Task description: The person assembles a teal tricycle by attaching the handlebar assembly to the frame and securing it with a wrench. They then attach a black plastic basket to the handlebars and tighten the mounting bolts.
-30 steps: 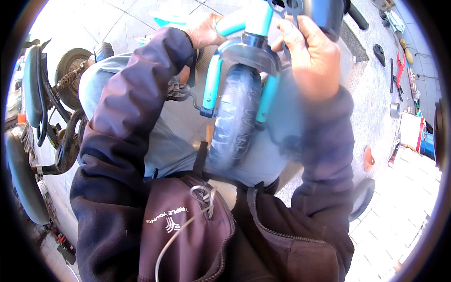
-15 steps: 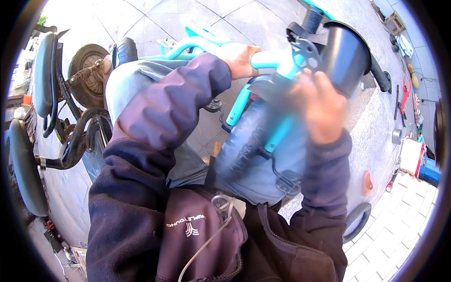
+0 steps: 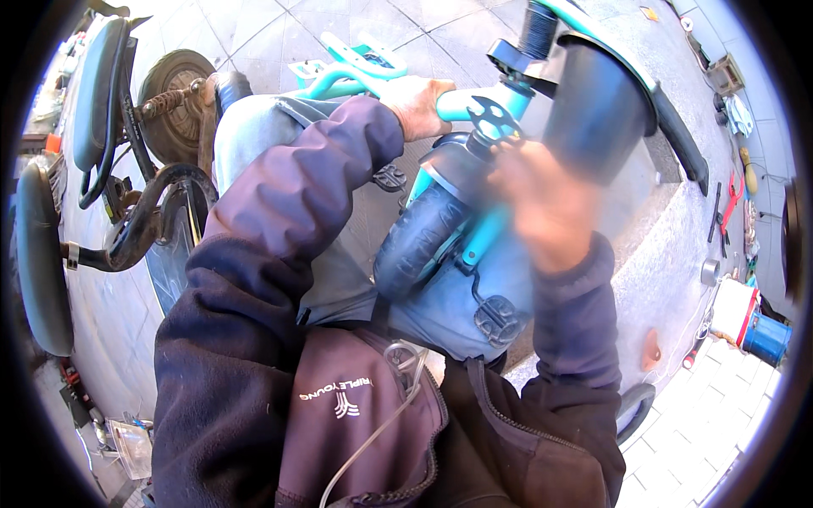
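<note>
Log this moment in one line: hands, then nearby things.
left hand: gripping turquoise frame tube | right hand: blurred, at flat dark slotted piece, grip unclear | nearby: treaded black wheel, black bucket

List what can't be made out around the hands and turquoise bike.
All in the head view:
Right hand: smeared by motion blur, so whether it grips the dark slotted plate is unclear.
Turquoise tube: the gripped stretch, hidden by the left hand.
Black bucket-shaped part: far side, hidden by its own near side.
Turquoise bar: cut off by the upper edge.
</note>
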`<state>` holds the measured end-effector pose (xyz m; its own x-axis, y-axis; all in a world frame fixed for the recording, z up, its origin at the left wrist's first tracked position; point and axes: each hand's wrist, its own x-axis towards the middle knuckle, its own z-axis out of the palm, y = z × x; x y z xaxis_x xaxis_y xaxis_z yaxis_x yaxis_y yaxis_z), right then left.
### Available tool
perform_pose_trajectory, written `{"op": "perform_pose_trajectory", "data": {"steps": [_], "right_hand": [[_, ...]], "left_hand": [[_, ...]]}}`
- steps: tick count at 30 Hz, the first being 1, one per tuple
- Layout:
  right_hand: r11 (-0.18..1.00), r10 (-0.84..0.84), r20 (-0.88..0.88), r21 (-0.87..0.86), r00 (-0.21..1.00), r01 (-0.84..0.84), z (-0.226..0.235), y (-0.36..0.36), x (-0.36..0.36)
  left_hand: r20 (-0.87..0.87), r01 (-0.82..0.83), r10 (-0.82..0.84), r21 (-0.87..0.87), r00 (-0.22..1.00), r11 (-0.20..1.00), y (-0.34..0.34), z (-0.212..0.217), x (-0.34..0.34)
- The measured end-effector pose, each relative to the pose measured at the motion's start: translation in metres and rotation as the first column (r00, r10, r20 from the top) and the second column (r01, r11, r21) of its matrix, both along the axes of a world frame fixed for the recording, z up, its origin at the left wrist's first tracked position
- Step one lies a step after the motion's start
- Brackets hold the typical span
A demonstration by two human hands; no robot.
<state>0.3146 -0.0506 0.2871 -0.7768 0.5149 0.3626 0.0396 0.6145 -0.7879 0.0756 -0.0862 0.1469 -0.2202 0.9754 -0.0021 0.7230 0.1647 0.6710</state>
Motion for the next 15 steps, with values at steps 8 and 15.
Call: {"op": "perform_pose_trajectory", "data": {"steps": [8, 15], "right_hand": [[0.99, -0.013, 0.003, 0.144, 1.0, 0.012, 0.021, 0.002, -0.012], [0.976, 0.013, -0.132, 0.219, 0.991, 0.016, 0.034, 0.011, -0.023]], "left_hand": [[-0.113, -0.06, 0.065, 0.051, 0.991, 0.997, 0.004, 0.004, -0.003], [0.08, 0.04, -0.058, 0.213, 0.995, 0.976, 0.01, 0.023, -0.006]]}}
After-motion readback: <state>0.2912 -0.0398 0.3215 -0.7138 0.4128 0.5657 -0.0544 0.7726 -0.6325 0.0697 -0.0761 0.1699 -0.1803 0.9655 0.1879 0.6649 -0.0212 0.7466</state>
